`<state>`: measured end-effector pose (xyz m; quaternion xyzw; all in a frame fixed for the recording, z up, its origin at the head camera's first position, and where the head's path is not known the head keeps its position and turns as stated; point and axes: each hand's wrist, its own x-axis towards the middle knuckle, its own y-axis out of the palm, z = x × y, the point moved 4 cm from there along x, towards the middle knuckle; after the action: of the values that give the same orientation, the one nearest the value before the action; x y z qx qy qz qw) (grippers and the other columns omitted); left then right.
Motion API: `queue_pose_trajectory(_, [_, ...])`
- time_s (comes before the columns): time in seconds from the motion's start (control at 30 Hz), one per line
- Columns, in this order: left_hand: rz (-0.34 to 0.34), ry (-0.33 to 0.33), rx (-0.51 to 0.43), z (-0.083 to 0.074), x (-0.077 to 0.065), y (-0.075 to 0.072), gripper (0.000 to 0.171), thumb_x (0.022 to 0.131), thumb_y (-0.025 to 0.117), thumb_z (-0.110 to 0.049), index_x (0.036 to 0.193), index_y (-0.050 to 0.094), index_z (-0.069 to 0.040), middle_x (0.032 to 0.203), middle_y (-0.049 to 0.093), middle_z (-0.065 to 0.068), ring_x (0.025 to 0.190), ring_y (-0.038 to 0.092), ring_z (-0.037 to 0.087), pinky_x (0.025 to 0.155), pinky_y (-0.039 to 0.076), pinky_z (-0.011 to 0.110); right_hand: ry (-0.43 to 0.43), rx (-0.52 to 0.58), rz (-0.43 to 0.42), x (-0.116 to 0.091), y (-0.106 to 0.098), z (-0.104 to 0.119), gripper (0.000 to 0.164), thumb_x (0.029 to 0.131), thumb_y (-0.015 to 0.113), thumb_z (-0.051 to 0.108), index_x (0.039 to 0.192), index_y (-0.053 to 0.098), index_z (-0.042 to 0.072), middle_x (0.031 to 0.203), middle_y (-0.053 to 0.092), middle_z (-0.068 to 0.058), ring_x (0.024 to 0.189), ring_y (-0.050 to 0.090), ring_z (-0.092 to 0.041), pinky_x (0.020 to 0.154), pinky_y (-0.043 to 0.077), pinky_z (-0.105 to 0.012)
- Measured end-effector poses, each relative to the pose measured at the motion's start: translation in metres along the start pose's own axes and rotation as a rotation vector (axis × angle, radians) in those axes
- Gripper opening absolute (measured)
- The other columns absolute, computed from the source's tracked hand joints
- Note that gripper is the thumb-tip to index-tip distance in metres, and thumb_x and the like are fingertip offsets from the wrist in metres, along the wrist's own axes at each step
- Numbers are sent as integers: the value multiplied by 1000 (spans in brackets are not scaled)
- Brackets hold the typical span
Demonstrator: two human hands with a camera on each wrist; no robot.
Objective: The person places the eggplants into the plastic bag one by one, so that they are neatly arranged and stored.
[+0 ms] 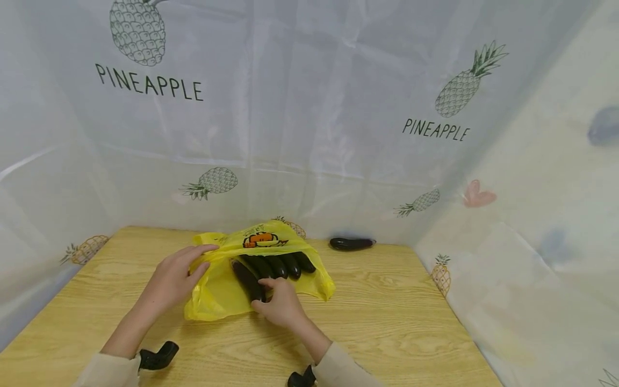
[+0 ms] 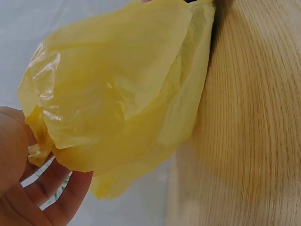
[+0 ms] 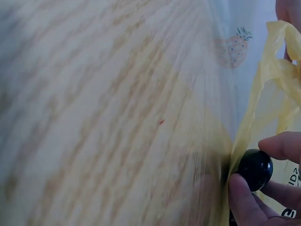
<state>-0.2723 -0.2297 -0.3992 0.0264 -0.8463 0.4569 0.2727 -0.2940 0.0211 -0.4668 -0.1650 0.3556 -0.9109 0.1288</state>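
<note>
A yellow plastic bag (image 1: pixel 213 293) lies on its side on the table, its mouth facing me. My left hand (image 1: pixel 169 277) pinches the upper left edge of the mouth and holds it up; in the left wrist view the bag (image 2: pixel 113 94) bunches between thumb and fingers. Inside, several dark eggplants (image 1: pixel 290 266) lie side by side. With thumb and fingertips my right hand (image 1: pixel 282 305) grips the near end of the leftmost eggplant (image 1: pixel 249 280), which slants into the bag. That eggplant's rounded end (image 3: pixel 256 169) shows between the fingers in the right wrist view.
Another eggplant (image 1: pixel 352 244) lies at the table's back edge, right of the bag. The wooden table (image 1: pixel 387 317) meets a pale curtain (image 1: pixel 314 107) printed with pineapples behind it. Black wrist mounts (image 1: pixel 158 356) sit at both sleeves.
</note>
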Motion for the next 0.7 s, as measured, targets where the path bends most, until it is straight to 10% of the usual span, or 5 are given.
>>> queue_pose_trajectory(0.7, [0,10,-14,1,1,0,44,104,69,-9,148,63,-13,144,65,21,125,64,48,97,53,68,46,-100,-30,18,3,7,50,90,85,27,133,73,5,78,60,4,66,49,-7,59,43,-23])
